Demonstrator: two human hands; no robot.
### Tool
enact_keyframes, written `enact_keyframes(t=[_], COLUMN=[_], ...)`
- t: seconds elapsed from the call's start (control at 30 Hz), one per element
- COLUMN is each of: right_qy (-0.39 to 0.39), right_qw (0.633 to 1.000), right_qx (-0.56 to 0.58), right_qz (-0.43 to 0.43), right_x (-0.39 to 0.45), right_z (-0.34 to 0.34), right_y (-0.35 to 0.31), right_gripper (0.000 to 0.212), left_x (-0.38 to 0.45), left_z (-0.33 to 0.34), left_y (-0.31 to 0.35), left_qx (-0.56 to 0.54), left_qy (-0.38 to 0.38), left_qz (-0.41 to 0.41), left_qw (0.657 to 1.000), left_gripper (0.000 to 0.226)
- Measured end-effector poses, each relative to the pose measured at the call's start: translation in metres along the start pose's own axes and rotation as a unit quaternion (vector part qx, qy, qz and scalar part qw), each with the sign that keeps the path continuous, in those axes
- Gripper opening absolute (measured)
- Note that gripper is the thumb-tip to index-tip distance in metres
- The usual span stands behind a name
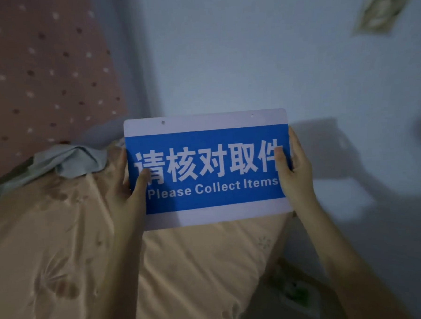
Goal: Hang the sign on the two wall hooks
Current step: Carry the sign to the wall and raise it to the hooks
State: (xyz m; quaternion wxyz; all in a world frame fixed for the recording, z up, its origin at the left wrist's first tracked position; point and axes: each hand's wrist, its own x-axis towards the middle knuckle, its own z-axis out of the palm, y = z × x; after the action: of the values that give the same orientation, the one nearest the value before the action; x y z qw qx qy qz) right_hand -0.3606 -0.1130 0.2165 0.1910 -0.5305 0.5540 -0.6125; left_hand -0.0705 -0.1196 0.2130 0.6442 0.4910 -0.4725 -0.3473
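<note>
A blue and white sign reading "Please Collect Items" is held upright in front of me, facing me, above the corner of a bed. Two small holes run along its white top strip. My left hand grips its left edge, thumb on the front. My right hand grips its right edge the same way. No wall hooks can be made out on the pale blue wall behind the sign.
A bed with a peach floral cover fills the lower left, with a grey cloth bunched at its far end. A pink dotted curtain hangs at the left. A blurred square fixture sits on the wall, upper right.
</note>
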Motion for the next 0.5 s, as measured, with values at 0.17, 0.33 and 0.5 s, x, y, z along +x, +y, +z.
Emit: enact_keyframes(t=[0.17,0.33,0.5], right_qy=[0.077,0.141,0.210], right_qw=[0.997,0.989,0.975], right_qx=[-0.009,-0.027,-0.044], right_qz=[-0.023,-0.043,-0.052], right_x=[0.025,0.043,0.061], right_z=[-0.059,-0.120,-0.179], right_y=[-0.008,-0.016,-0.026], right_gripper=[0.050,0.047,0.042], left_x=[0.014,0.023,0.022], left_z=[0.074,0.148,0.216], left_y=[0.021,0.038,0.059], left_qx=[-0.034,-0.060,-0.089], left_qy=[-0.064,-0.099,-0.162], left_qz=[0.019,0.047,0.086], left_qw=[0.997,0.992,0.979], left_gripper=[0.055,0.056,0.055])
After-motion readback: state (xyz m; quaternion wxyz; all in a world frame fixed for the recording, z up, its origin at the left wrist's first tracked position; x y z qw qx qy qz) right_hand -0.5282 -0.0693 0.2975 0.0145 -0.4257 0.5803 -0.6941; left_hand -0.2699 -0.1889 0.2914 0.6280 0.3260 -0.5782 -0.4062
